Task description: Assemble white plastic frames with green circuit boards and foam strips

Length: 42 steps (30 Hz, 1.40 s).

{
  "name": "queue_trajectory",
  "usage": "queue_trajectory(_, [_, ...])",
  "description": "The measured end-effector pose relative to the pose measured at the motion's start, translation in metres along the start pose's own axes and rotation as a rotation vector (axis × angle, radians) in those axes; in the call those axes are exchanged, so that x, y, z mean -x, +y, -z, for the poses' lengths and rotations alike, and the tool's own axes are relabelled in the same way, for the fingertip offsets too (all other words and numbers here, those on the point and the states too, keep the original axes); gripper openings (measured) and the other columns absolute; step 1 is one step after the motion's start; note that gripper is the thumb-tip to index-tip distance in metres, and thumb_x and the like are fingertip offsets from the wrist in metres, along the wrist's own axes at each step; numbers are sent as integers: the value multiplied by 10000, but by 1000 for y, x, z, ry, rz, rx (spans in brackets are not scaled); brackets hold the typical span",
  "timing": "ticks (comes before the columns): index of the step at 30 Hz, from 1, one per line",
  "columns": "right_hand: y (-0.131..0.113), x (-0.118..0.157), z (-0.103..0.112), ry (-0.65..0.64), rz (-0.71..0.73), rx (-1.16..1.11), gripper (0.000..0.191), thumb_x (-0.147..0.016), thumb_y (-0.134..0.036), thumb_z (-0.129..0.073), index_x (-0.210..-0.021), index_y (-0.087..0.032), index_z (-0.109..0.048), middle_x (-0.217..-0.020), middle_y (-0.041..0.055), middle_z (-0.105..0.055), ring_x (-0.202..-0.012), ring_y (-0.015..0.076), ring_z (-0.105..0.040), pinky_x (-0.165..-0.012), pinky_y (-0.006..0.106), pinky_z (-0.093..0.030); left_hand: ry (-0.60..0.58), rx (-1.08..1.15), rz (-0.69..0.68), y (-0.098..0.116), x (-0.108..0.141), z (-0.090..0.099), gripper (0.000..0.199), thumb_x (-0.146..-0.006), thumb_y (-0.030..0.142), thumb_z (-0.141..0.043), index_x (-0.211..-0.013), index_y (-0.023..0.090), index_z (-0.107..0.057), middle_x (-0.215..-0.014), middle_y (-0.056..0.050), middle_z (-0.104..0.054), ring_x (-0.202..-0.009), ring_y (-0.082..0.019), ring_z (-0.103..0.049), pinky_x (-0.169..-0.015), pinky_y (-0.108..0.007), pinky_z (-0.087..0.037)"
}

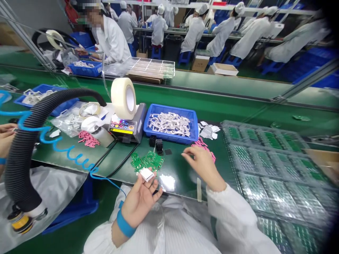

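Small white block [146,174] pinched between thumb and fingers [154,186] of the left hand [139,203], palm up, just off the near edge of the green desk [176,178]. Right beyond it, a loose heap of green circuit boards [147,161], with two black finned heat sinks [156,144] beside them. Right hand [201,165] over the desk, fingers [189,151] drawn together close to scattered pink strips [203,148], perhaps on some tiny piece, though too small to tell.

Farther along the desk, a blue tray [171,123] of white pieces, a roll of wide tape [123,98] on a dispenser [127,127], and a white bottle [102,135]. To the right, stacked clear trays of green boards [272,169].

Across the left of the view, a black ribbed hose [23,141] and a coiled blue air line [60,148], hiding part of the desk. At the far left edge, a co-worker's hand [5,137] with a blue wrist strap.
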State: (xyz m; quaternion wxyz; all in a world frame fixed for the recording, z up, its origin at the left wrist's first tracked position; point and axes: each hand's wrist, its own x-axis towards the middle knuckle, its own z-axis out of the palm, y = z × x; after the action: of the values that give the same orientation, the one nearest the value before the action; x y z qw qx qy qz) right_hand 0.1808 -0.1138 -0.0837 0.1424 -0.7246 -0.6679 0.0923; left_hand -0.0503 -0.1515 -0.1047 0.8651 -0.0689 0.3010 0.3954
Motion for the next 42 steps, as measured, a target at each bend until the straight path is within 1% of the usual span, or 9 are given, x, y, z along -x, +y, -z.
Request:
queue_trajectory(4, [58,-20,-18,69,-197,125,168,-805,-299,-580,-722,-182,-669,-776,77,-637,-755,220,-530,-621,304,-266,-21,-26,27,-2,-1,-5,296,-828,381,-580,-1091,249,-611,-895,0,-692,-715,-109,-596,-779,-327,-477])
queue_trajectory(7, [66,-23,-28,100,-183,141,207,-835,-292,-530,-739,-173,-670,-777,92,-620,-766,224,-504,-627,310,-248,-47,-45,22,-2,-1,-5,286,-807,382,-608,-1048,231,-636,-898,-6,-684,-698,-101,-576,-767,-314,-475])
queue_trajectory(11, [35,-9,-16,79,14,56,253,-881,-292,-471,-747,-163,-642,-799,94,-610,-782,216,-507,-666,331,-300,-78,-147,-68,0,5,-5,299,-774,412,-638,-990,207,-672,-840,-23,-681,-731,-120,-580,-795,-333,-466])
queue_trajectory(14, [-10,12,8,29,318,-105,241,-918,-306,-430,-812,-204,-621,-824,46,-612,-802,178,-519,-727,324,-344,-106,-278,-184,1,14,-8,336,-757,422,-654,-983,176,-687,-810,-40,-680,-765,-142,-585,-835,-350,-447])
queue_trajectory(16, [-39,25,24,86,597,-213,214,-933,-247,-418,-830,-205,-601,-795,31,-617,-800,169,-503,-766,347,-333,-122,-350,-246,2,18,-10,355,-737,424,-674,-977,162,-695,-804,-44,-686,-783,-155,-592,-849,-349,-435])
queue_trajectory(19, [-69,35,39,183,805,-167,141,-906,-164,-480,-817,-201,-583,-753,2,-633,-788,167,-470,-854,414,-289,-132,-409,-280,3,23,-14,385,-701,440,-703,-962,157,-705,-805,-50,-702,-794,-167,-605,-846,-333,-426])
queue_trajectory(25, [-82,30,38,203,937,17,242,-906,-97,-425,-795,-203,-612,-722,-7,-624,-822,177,-460,-944,482,-229,-115,-346,-265,5,23,-12,386,-682,427,-725,-940,141,-700,-800,-43,-686,-764,-149,-590,-813,-318,-437])
queue_trajectory(30, [-90,20,29,174,980,67,220,-885,-118,-465,-732,-185,-608,-729,8,-586,-842,192,-449,-981,512,-215,-62,-190,-63,5,19,-9,319,-771,447,-629,-908,163,-677,-789,-39,-652,-765,-147,-581,-814,-364,-440])
queue_trajectory(42, [-103,12,24,81,1007,-22,207,-868,-140,-508,-693,-189,-606,-710,-3,-588,-797,178,-458,-1005,527,-207,-95,-273,-269,9,21,-8,248,-759,379,-666,-800,135,-687,-762,-21,-626,-713,-107,-535,-765,-292,-447])
